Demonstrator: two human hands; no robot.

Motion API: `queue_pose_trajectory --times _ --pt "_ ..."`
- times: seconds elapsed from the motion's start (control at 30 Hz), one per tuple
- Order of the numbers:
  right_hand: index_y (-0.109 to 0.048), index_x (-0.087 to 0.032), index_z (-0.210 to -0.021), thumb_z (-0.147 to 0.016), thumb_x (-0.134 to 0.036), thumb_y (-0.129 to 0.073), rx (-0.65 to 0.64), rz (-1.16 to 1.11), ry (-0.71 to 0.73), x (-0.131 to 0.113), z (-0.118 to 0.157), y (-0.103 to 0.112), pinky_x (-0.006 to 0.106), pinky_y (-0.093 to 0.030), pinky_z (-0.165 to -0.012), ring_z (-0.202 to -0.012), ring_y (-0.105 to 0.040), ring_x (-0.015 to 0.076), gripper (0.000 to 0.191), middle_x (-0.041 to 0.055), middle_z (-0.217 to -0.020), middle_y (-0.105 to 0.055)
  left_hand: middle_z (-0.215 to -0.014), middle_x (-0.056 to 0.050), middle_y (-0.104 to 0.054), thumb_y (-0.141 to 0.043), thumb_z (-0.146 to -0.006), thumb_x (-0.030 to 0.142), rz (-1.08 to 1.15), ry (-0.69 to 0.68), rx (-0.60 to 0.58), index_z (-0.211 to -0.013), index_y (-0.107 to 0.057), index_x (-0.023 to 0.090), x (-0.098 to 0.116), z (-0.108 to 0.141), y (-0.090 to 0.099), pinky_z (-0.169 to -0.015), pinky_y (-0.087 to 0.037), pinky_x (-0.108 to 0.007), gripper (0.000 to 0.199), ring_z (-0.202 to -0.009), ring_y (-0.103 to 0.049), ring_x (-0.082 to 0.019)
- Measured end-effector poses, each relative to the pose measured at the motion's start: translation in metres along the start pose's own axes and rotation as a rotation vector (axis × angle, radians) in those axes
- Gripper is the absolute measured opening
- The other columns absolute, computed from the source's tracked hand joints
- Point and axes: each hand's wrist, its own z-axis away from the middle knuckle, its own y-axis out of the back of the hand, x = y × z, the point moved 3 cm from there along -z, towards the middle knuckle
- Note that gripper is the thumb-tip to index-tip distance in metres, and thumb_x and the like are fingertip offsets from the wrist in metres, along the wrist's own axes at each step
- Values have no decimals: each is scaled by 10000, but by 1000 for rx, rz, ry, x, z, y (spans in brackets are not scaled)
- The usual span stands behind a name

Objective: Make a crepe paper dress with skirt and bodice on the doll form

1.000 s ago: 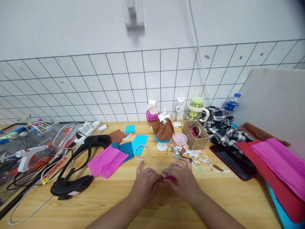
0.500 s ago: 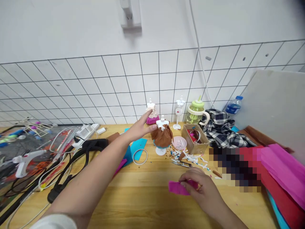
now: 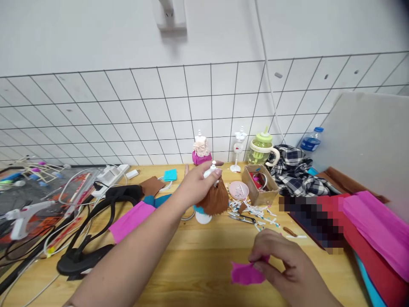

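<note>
Head view: left hand grips a brown-dressed mannequin in its fingers; right hand pinches magenta scrap.

Wooden table with box, dish, perhaps a phone

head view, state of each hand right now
Left hand: closed, holding the brown-skirted mannequin near its top.
Right hand: closed, pinching a magenta strip.
</note>
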Motion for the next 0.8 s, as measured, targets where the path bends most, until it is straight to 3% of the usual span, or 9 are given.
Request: queue_pose_trajectory --times 0.07,0.13,0.2,0.27,0.33,0.43,0.6,0.8 --pt "-644 -232 -787 -825 -124 -593 40 -12 92 -21 -15 5 229 -464 -609 -639 -589 120 125 -25 -668 -636 -1019 -28 -742 -479 -919 441 -51 52 22 -1178 -638 272 1 19 -5 -1157 66 -595 347 -1105 -618 -276" --pt "-650 -244 -796 -843 -155 -598 44 0 124 -35 -29 4 248 -464 -635 -637 -586 123 114 -31 -659 -636 -1174 -46 -695 -495 -912 419 -34 48 80 -1173 -643 272 -1 32 -9 -1151 91 -591 334 -1203 -555 -294" --pt "-670 -254 -823 -870 -211 -591 27 42 110 -41 -41 0 273 -464 -658 -671 -600 141 101 -15 -709 -663 -1282 -57 -635 -519 -899 417 58 7 77 -1194 -635 267 -3 39 -12 -1168 -73 -565 350 -1265 -500 -299" --pt "-685 -264 -837 -882 -247 -586 11 107 63 -40 -49 -5 284 -465 -670 -702 -615 153 110 -6 -765 -691 -1254 -68 -644 -531 -893 430 204 -14 -35 -1191 -637 239 -3 41 -14 -1107 -297 -486 369 -1212 -538 -286" --pt "-691 -276 -905 -880 -239 -580 25 185 28 -36 -53 -8 287 -468 -691 -744 -631 161 120 -6 -824 -712 -1152 -68 -682 -532 -893 442 314 4 -172 -1150 -649 199 0 41 -11 -989 -429 -396 373 -1089 -604 -255" --pt "-667 -264 -942 -868 -217 -576 48 242 37 -33 -52 -10 269 -463 -668 -736 -627 155 126 -11 -827 -710 -1094 -42 -686 -528 -894 458 277 32 -282 -1154 -635 197 7 41 -1 -929 -455 -337 384 -1034 -610 -224" --pt "-624 -236 -795 -888 -178 -548 67 197 146 -40 -53 -9 254 -436 -650 -656 -582 121 134 -33 -721 -658 -1208 -28 -652 -413 -930 550 213 27 -379 -1267 -582 269 14 43 7 -959 -428 -342 470 -1134 -566 -239" --pt "-658 -233 -835 -875 -208 -578 258 376 161 -42 -65 -17 315 -402 -724 -736 -611 167 92 -16 -786 -710 -1151 -84 -689 -312 -928 633 504 147 -460 -1402 -464 248 5 49 -2 -840 -491 -330 629 -1022 -645 -245"
